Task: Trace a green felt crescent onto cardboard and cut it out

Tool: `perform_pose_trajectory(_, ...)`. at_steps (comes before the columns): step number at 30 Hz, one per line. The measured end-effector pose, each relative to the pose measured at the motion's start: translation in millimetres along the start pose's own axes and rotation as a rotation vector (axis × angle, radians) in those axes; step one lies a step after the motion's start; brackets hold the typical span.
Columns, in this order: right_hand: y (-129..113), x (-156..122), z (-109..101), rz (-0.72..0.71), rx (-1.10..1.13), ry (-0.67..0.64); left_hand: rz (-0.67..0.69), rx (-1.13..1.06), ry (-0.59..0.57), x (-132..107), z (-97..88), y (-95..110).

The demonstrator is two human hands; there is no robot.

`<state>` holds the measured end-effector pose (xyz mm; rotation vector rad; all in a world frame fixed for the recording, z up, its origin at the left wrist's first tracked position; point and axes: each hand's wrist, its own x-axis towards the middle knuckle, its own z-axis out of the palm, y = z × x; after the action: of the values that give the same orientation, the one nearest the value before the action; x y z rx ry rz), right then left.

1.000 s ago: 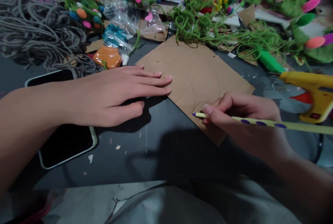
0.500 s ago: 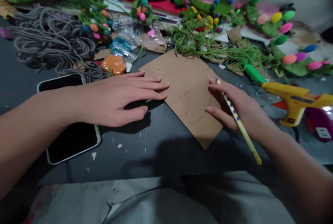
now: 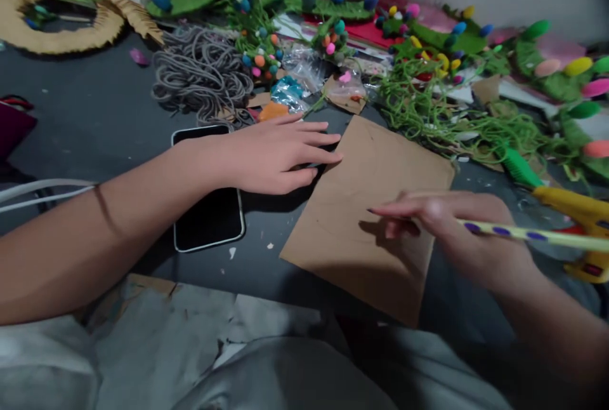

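Observation:
A flat piece of brown cardboard [image 3: 352, 200] with faint curved pencil lines lies turned at an angle on the dark table. My left hand [image 3: 280, 155] is spread flat, its fingertips on the cardboard's upper left edge. In my right hand [image 3: 457, 226] a pale yellow pencil with purple dots [image 3: 516, 232] is gripped, its dark tip pointing left, over the middle of the cardboard. Whether the tip touches the surface I cannot tell. A phone [image 3: 209, 223] with a dark screen lies partly under my left wrist.
Grey cord [image 3: 200, 70] is heaped behind my left hand, and green yarn [image 3: 428, 105] lies behind the cardboard. A yellow glue gun [image 3: 578, 207] and a green brush [image 3: 518, 165] are at the right. Felt leaves with coloured balls [image 3: 333, 9] line the back.
The cardboard has been turned. My right hand has swung the pencil from lying across the hand to a writing grip over the cardboard. The view has shifted left.

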<state>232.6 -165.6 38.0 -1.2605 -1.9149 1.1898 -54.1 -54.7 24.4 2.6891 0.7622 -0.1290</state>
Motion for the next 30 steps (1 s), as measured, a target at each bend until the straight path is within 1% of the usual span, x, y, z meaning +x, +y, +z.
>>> perform_pose_trajectory(1,-5.8,13.9,6.0,0.102,0.035,0.027,0.007,0.0,0.009,-0.6,-0.9,-0.9)
perform_pose_trajectory(3,-14.7,38.5,18.5,0.183,0.187,0.008,0.009,-0.015,0.027,-3.5,-3.3,-2.9)
perform_pose_trajectory(5,-17.8,55.7,28.9,0.196,0.288,-0.011,0.003,-0.042,0.028,-7.9,-6.1,-4.3)
perform_pose_trajectory(7,-15.4,64.6,35.5,0.177,0.309,-0.016,0.006,-0.074,-0.002,-12.4,-7.7,-3.7)
perform_pose_trajectory(10,-8.2,66.0,40.1,0.19,0.31,-0.003,0.014,-0.118,-0.058,-15.6,-5.6,1.2)
perform_pose_trajectory(12,-5.1,63.3,42.0,0.215,0.314,0.023,0.01,-0.131,-0.074,-15.0,-1.8,5.1)
perform_pose_trajectory(17,-6.6,57.9,47.9,0.18,0.23,0.094,0.007,-0.121,-0.055,-11.3,6.6,6.7)
perform_pose_trajectory(21,-6.0,58.9,50.9,0.197,0.222,0.087,0.019,-0.123,-0.054,-10.1,9.1,2.8)
perform_pose_trajectory(27,4.6,59.6,51.2,0.17,0.154,0.099,0.027,-0.152,-0.039,-9.2,11.2,1.2)
perform_pose_trajectory(30,6.0,58.2,50.5,0.161,0.142,0.093,0.025,-0.176,-0.027,-9.1,11.9,0.7)
